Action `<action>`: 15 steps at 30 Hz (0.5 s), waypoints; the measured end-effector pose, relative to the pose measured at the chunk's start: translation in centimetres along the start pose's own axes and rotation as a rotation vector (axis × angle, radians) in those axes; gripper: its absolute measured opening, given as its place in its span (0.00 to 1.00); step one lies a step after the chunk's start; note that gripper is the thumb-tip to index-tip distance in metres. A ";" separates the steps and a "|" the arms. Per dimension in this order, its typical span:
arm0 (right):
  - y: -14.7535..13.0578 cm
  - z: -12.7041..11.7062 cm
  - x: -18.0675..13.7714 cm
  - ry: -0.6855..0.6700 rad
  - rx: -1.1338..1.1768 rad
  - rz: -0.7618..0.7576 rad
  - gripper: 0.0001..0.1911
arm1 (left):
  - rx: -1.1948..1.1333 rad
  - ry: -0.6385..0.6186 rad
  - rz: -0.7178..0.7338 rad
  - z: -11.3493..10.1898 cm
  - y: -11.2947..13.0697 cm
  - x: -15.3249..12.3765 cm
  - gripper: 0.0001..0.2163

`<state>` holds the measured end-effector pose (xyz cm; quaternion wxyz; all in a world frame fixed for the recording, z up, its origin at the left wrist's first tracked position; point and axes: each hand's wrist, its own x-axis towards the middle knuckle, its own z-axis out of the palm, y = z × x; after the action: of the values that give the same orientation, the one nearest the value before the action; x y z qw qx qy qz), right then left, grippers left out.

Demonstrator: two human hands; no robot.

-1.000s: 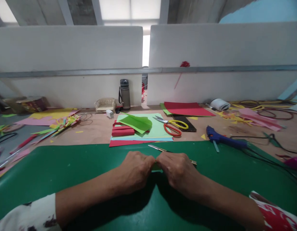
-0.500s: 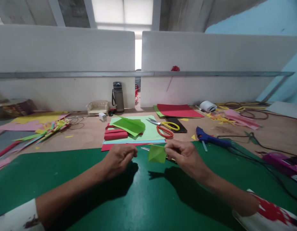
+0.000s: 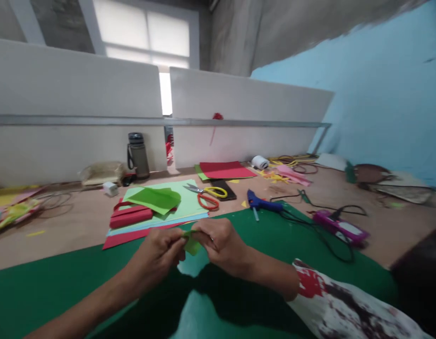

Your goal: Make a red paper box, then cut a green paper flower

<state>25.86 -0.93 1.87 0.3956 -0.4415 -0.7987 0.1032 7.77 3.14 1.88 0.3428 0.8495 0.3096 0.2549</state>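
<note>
A small piece of green paper (image 3: 192,246) is pinched between my two hands above the green mat (image 3: 239,301). My left hand (image 3: 159,249) grips its left edge with thumb and fingers. On the opposite side, my right hand (image 3: 221,242) is closed on the paper's upper right part. Whether anything else sits inside the right hand is hidden. Just beyond my hands, yellow-and-orange-handled scissors (image 3: 208,195) lie across a pale green sheet (image 3: 189,188) and a dark phone (image 3: 228,189). Folded red paper (image 3: 129,217) and bright green paper (image 3: 154,199) rest on the same stack.
To the right are a blue glue gun (image 3: 262,203) with its cord and a purple power strip (image 3: 340,228). Behind stand a grey water bottle (image 3: 138,157), a small sofa-shaped ornament (image 3: 102,173) and red sheets (image 3: 227,169). A white roll (image 3: 260,162) lies near the partition.
My view has turned to the right. My left hand has joined the right and now grips the green paper too. The blade beside the paper earlier no longer shows.
</note>
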 end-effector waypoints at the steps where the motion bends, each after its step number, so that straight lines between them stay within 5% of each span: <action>1: 0.0 -0.6 0.1 0.038 -0.017 0.028 0.09 | -0.036 0.028 0.003 0.0 0.4 0.6 0.16; 7: 1.8 -3.7 0.4 0.192 -0.028 0.138 0.12 | -0.103 0.282 0.006 2.1 2.2 4.8 0.17; 15: 7.8 -7.3 2.3 0.296 0.072 0.380 0.12 | -0.383 0.394 -0.054 5.7 5.0 12.5 0.14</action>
<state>35.33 4.12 3.95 0.4971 -0.5798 -0.6306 0.1383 21.64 6.63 4.69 0.4371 0.6946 0.3389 0.4600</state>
